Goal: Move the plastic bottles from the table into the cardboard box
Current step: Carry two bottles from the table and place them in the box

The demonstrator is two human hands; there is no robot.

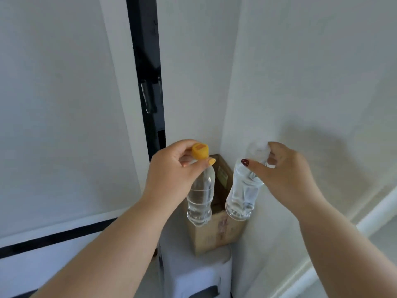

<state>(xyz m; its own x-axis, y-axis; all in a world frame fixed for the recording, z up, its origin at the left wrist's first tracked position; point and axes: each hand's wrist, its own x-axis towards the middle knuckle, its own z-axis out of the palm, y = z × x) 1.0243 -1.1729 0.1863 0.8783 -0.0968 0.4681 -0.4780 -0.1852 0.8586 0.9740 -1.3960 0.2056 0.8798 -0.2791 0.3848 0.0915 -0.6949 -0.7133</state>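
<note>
We are holding 2 plastic bottles above the cardboard box (217, 231), which is standing open-topped in the corner between 2 white walls, on a white stand (193, 272). Our left hand (171, 168) is pinching the yellow-capped bottle (200, 196) by its cap, thumb and fingers curled round it. That bottle is hanging nearly upright, with its base over the box's near left rim. Our right hand (287, 175) is gripping the white-capped bottle (243, 196) at the neck with curled fingers. It is hanging tilted, with its base over the near right corner. Both bottles are showing clear liquid inside.

The box mouth looks narrow for 2 bottles side by side, and its inside is mostly hidden from us. We are judging it best to carry each base further in, over the middle of the opening, and to lower 1 bottle at a time. A cap pinch lets a bottle swing, so we are favouring a slow descent and a low release.
</note>
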